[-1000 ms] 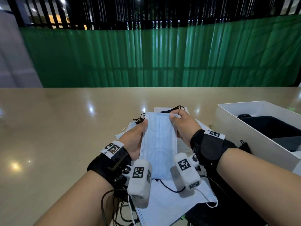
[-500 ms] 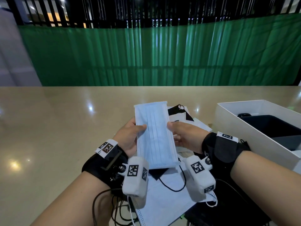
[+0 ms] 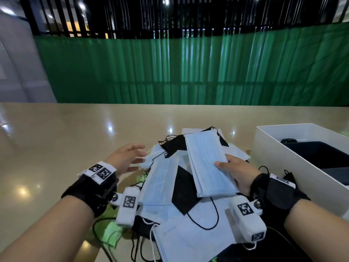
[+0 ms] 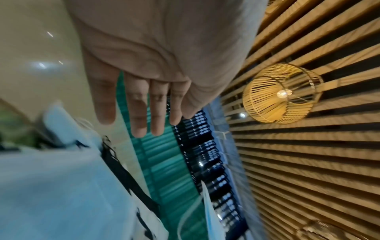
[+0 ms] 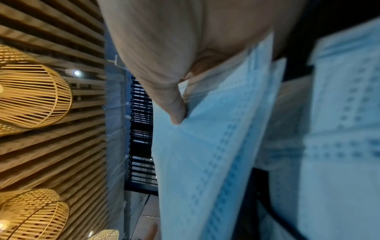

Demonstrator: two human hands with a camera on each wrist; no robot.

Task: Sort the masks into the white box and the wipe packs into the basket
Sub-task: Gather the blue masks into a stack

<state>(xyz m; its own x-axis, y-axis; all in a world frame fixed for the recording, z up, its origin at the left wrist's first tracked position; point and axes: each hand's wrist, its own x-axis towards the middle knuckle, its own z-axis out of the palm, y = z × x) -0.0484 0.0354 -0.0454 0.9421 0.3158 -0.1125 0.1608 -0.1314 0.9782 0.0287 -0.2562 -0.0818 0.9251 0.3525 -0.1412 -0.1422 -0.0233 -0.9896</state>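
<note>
My right hand [image 3: 229, 170] pinches a light blue mask [image 3: 205, 163] by its right edge and holds it above the pile, thumb on top. The right wrist view shows the same blue mask [image 5: 205, 154] under my thumb. My left hand [image 3: 130, 157] hovers with straight spread fingers [image 4: 141, 113] over the left side of the pile and holds nothing. The pile of blue and black masks [image 3: 170, 186] lies on the table in front of me. The white box [image 3: 283, 157] stands at the right with dark contents inside. No basket is in view.
A green wipe pack [image 3: 109, 231] peeks out from under the pile at the lower left, partly covered by black cables. The beige table [image 3: 66, 138] stretches to the left and back. A green curtain hangs behind the table.
My left hand has let go of the blue mask and moved left, fingers spread. My right hand now holds the mask alone and has shifted it to the right.
</note>
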